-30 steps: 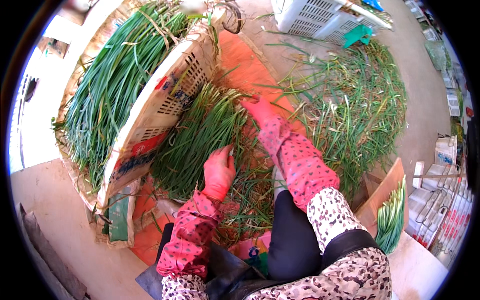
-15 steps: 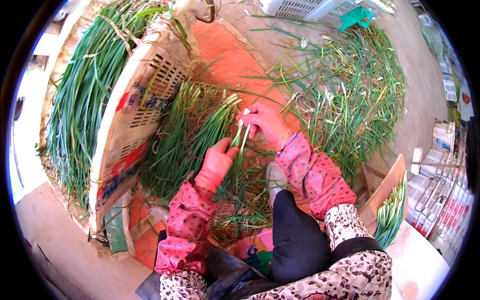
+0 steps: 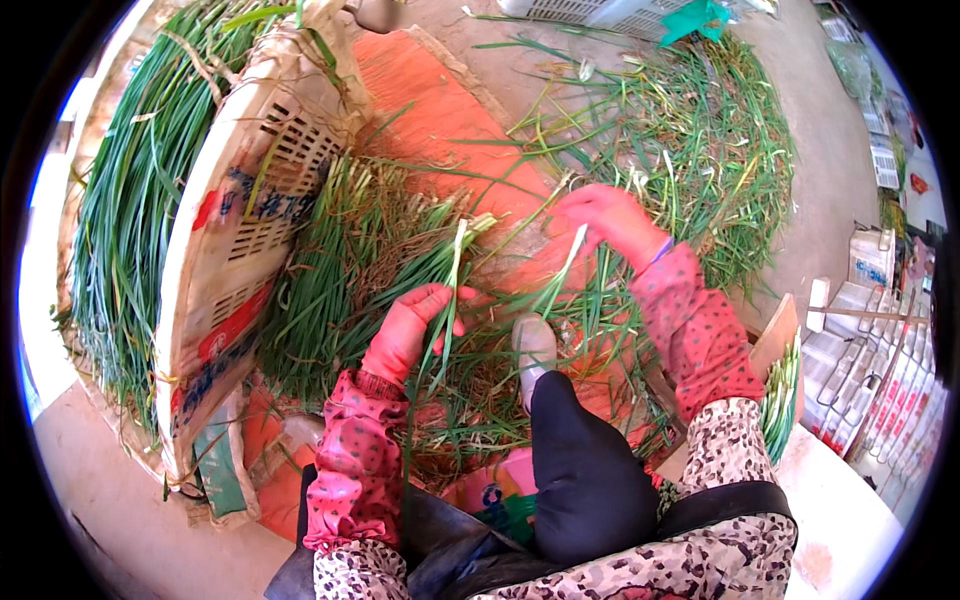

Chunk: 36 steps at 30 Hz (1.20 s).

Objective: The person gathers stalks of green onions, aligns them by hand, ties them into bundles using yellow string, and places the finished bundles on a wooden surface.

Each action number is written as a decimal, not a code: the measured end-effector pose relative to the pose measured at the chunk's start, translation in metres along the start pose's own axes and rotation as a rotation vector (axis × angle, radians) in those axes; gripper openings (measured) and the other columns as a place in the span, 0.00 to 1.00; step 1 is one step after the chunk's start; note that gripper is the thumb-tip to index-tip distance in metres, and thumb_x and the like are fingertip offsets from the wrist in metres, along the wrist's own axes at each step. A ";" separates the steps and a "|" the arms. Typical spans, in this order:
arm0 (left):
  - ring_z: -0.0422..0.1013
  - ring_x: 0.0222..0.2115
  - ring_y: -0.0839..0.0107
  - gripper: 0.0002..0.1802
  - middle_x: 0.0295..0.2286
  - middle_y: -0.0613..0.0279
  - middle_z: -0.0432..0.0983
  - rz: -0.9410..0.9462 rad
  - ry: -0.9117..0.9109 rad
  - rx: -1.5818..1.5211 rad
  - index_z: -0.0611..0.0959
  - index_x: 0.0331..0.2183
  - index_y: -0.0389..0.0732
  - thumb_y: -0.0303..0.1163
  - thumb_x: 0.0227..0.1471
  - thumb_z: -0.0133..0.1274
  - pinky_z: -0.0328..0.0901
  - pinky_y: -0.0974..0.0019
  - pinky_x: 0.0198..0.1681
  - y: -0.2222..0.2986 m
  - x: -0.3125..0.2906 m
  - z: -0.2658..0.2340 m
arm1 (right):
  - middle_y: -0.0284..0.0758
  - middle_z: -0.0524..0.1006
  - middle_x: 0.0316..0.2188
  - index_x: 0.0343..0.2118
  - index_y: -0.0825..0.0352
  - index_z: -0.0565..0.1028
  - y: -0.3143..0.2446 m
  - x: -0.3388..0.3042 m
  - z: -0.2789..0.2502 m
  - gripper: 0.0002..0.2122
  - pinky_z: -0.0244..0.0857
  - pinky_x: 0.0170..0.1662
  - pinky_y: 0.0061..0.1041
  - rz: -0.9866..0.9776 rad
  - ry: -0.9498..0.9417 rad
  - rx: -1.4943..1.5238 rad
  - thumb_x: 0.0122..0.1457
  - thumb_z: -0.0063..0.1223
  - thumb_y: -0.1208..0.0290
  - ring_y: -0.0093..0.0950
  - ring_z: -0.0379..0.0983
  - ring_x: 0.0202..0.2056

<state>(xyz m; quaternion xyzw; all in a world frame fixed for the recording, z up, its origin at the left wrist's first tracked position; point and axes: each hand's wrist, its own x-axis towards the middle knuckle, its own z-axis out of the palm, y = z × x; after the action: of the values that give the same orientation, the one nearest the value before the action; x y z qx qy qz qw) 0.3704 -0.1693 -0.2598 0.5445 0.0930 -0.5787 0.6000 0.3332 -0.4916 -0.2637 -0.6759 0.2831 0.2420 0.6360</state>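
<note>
My left hand (image 3: pixel 418 325) is closed around a few garlic chives (image 3: pixel 456 262), their pale bases pointing up and green leaves hanging below. My right hand (image 3: pixel 612 222) is farther right and higher, its fingers pinched on loose chive leaves (image 3: pixel 567 262); a pale strip hangs under it, and a yellowish leaf extends to its left. Beyond my left hand, a heap of chives (image 3: pixel 330 290) with pale cut ends and dry brown bits lies against a tilted white plastic crate (image 3: pixel 215 265).
A thick layer of long chives (image 3: pixel 140 210) lies behind the crate. Scattered leaf scraps (image 3: pixel 700 170) cover the floor at far right, past the orange sheet (image 3: pixel 440 110). Another white crate (image 3: pixel 600 12) stands at the back. A chive bunch (image 3: pixel 780 405) rests beside a wooden board (image 3: pixel 775 335).
My hands have drawn apart: the right went rightward with loose leaves, while the left came slightly lower and leftward with chives. Before, both were together at the stalks. The view has shifted a little.
</note>
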 end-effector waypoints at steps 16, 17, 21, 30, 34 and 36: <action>0.71 0.22 0.74 0.18 0.24 0.62 0.76 -0.023 0.060 0.239 0.77 0.43 0.38 0.36 0.51 0.55 0.66 0.70 0.27 -0.045 0.016 0.044 | 0.32 0.75 0.22 0.27 0.68 0.74 0.056 -0.019 0.127 0.09 0.65 0.22 0.23 -0.043 -0.099 0.045 0.55 0.53 0.66 0.22 0.70 0.20; 0.72 0.23 0.70 0.17 0.25 0.59 0.77 0.046 0.128 0.363 0.78 0.41 0.39 0.37 0.49 0.55 0.67 0.67 0.29 -0.045 0.014 0.043 | 0.33 0.75 0.22 0.28 0.68 0.73 0.045 -0.024 0.119 0.10 0.66 0.23 0.23 0.093 -0.105 0.079 0.55 0.52 0.66 0.21 0.72 0.24; 0.73 0.32 0.52 0.11 0.29 0.48 0.77 0.103 0.469 0.915 0.81 0.33 0.42 0.35 0.46 0.53 0.67 0.54 0.36 -0.065 0.002 0.035 | 0.40 0.76 0.28 0.33 0.69 0.73 0.061 0.005 0.022 0.09 0.68 0.32 0.33 -0.063 0.399 -0.637 0.56 0.49 0.67 0.34 0.74 0.30; 0.65 0.46 0.41 0.18 0.49 0.42 0.67 0.429 0.726 1.416 0.81 0.34 0.43 0.27 0.33 0.56 0.65 0.49 0.44 -0.113 0.019 -0.005 | 0.42 0.77 0.30 0.35 0.66 0.75 0.013 0.040 0.161 0.18 0.69 0.35 0.39 -0.520 0.023 -1.123 0.45 0.60 0.57 0.41 0.75 0.35; 0.63 0.49 0.41 0.21 0.52 0.44 0.64 0.415 0.706 1.357 0.81 0.36 0.44 0.25 0.33 0.55 0.63 0.52 0.49 -0.129 0.025 -0.007 | 0.41 0.77 0.29 0.33 0.63 0.76 0.053 0.070 0.197 0.14 0.70 0.33 0.38 -0.449 0.113 -1.132 0.49 0.57 0.58 0.41 0.76 0.32; 0.62 0.49 0.41 0.21 0.53 0.44 0.63 0.510 0.690 1.254 0.81 0.37 0.45 0.25 0.32 0.55 0.62 0.53 0.50 -0.133 0.032 -0.008 | 0.40 0.77 0.29 0.33 0.61 0.76 0.067 0.082 0.181 0.12 0.70 0.32 0.38 -0.421 0.137 -1.054 0.50 0.56 0.58 0.42 0.76 0.31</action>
<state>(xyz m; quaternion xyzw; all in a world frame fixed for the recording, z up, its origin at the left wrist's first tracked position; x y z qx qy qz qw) 0.2783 -0.1467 -0.3592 0.9382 -0.1998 -0.1636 0.2304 0.3519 -0.3191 -0.3822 -0.9578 0.0240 0.1743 0.2274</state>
